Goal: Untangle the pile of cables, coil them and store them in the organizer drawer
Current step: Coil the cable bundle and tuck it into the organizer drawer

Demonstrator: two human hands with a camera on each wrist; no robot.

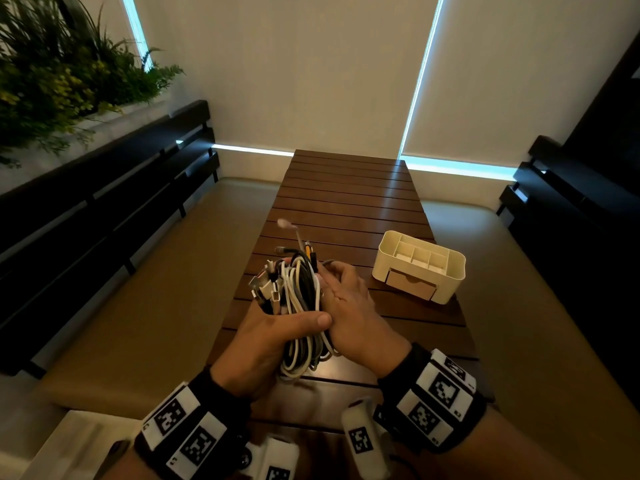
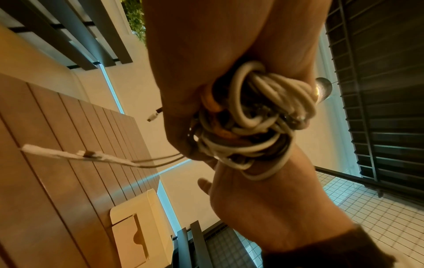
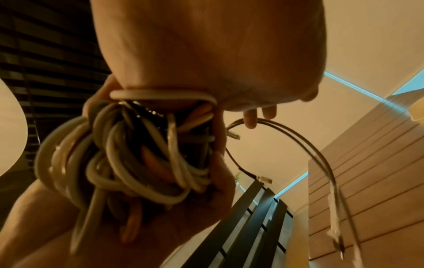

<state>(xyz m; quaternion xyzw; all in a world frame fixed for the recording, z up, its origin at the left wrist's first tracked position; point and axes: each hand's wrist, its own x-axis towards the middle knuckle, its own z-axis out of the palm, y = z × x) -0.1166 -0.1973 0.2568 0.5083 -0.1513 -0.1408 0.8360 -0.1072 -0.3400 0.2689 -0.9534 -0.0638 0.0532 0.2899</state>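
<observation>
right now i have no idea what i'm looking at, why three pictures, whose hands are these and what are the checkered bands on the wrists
There is no robot here: a person is working with two bare hands. The wide picture comes from a camera on their head, looking down. The other two come from cameras strapped to each wrist. They look along the hand, so everything in them appears huge and tilted. The wrist bands carry printed black-and-white markers.

The left hand grips a tangled bundle of cables over the slatted wooden table. The right hand is at the bundle's other side, its fingers hooked round thin grey strands. On the table to the right stands a cream organizer with its drawer closed.
</observation>
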